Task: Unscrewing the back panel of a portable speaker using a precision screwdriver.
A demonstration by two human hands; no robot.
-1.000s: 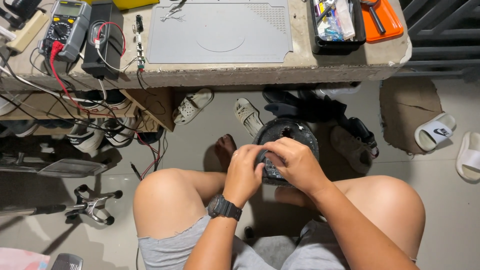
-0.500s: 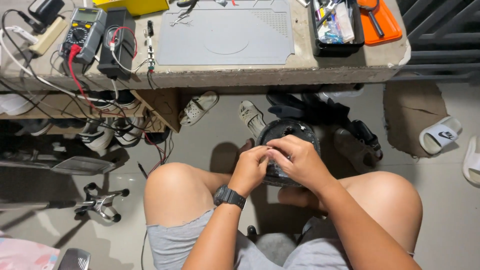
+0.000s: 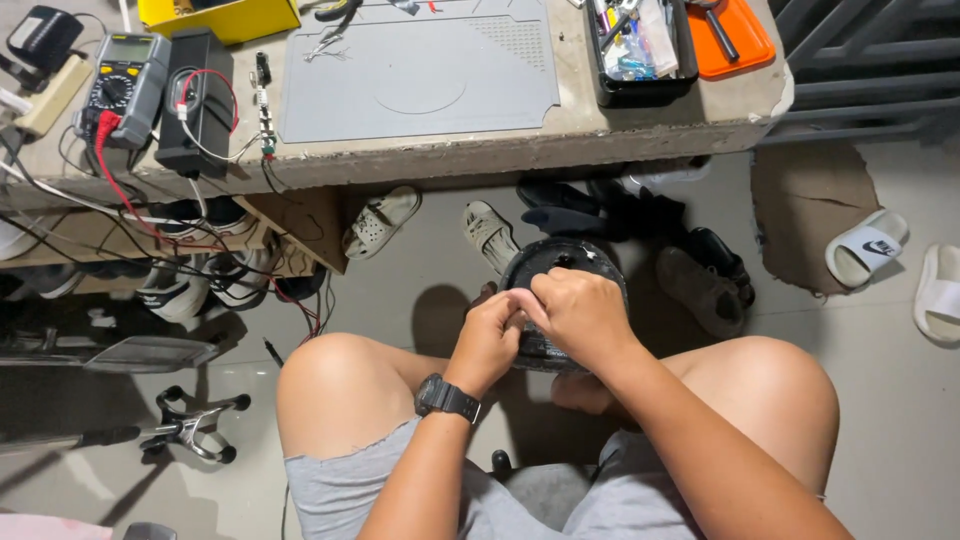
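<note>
A round black disc-shaped device is held between my knees, below the workbench edge. My left hand, with a black watch on its wrist, grips the near left side of the device. My right hand lies over its middle and near edge, fingers curled against it and touching my left hand's fingers. Most of the device's near half is hidden under both hands.
A concrete workbench carries a grey work mat, a multimeter, a black box with wires, a black parts tray and an orange tray. Sandals and shoes lie on the floor beneath.
The view has shifted slightly, so the bench appears lower in frame. Both hands stay on the black device, with fingers drawn a little closer together.
</note>
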